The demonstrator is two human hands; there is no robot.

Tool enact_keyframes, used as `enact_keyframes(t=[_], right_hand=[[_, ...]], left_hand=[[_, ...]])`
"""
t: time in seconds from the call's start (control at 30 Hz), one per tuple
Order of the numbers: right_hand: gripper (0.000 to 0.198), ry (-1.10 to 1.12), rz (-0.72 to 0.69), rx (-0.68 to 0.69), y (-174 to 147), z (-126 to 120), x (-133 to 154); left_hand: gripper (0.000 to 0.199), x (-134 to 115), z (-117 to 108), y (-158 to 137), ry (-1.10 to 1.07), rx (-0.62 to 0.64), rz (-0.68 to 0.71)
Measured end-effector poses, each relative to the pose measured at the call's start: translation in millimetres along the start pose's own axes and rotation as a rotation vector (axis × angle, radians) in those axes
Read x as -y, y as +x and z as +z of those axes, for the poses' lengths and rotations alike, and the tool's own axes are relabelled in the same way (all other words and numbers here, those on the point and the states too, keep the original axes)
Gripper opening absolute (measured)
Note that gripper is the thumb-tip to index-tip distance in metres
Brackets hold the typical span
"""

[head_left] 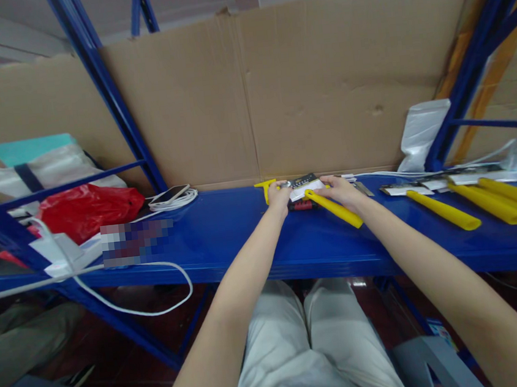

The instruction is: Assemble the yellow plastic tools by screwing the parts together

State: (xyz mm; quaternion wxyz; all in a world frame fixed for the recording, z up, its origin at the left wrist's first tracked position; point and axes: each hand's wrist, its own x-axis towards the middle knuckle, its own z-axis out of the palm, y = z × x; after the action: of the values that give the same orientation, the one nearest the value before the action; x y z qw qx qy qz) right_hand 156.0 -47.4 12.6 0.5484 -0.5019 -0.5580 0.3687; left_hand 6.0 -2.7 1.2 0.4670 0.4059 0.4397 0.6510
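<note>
Both hands are at a yellow-handled tool (336, 210) with a flat white head, held just above the blue shelf top. Its round handle slants down to the right, toward my right wrist. A black-and-white printed card (307, 182) lies along the head. My left hand (279, 195) is closed at the left end of the card. My right hand (339, 190) grips the right end, fingers behind it. A yellow T-shaped piece (266, 186) shows just beyond my left hand; whether that hand touches it I cannot tell. Under the head lies a red-and-black object (300, 205), partly hidden.
Several more yellow-handled tools (445, 209) lie on the right of the shelf (216, 229). A white pouch (423, 133) leans by the right post. On the left are a phone (170, 194), coiled white cable, a red plastic bag (88, 205) and a power strip. Cardboard stands behind.
</note>
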Motion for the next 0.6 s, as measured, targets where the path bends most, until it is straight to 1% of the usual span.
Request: enact_keyframes(t=[0.07, 0.13, 0.2, 0.27, 0.4, 0.5, 0.6], right_hand=[[0.027, -0.076, -0.017, -0.020, -0.6, 1.4, -0.6], [0.030, -0.133, -0.045, 0.008, 0.0, 2.1, -2.6], [0.035, -0.188, -0.102, 0.054, 2.2, 2.0, -5.9], [0.040, -0.269, -0.180, 0.073, 5.5, 1.4, -10.0], [0.048, -0.508, -0.315, 0.018, 9.7, 0.2, -15.5], [0.052, -0.614, -0.347, -0.014, 7.3, 0.7, -14.7], [0.052, -0.670, -0.317, -0.019, 2.4, 2.5, -11.9]], left_hand=[[0.032, -1.1, -0.9, 0.1, 0.020, -0.024, -0.008], [0.032, -2.4, -1.2, -1.0, 0.022, -0.024, -0.006], [0.031, -3.3, -0.7, -2.7, 0.010, -0.018, 0.009], [0.031, -4.0, 0.1, -4.7, -0.012, -0.012, 0.026], [0.034, -5.1, 1.8, -7.1, -0.065, 0.005, 0.025], [0.034, -5.7, 2.4, -6.4, -0.063, -0.007, 0.029], [0.033, -5.2, 2.0, -4.1, -0.042, -0.037, 0.067]])
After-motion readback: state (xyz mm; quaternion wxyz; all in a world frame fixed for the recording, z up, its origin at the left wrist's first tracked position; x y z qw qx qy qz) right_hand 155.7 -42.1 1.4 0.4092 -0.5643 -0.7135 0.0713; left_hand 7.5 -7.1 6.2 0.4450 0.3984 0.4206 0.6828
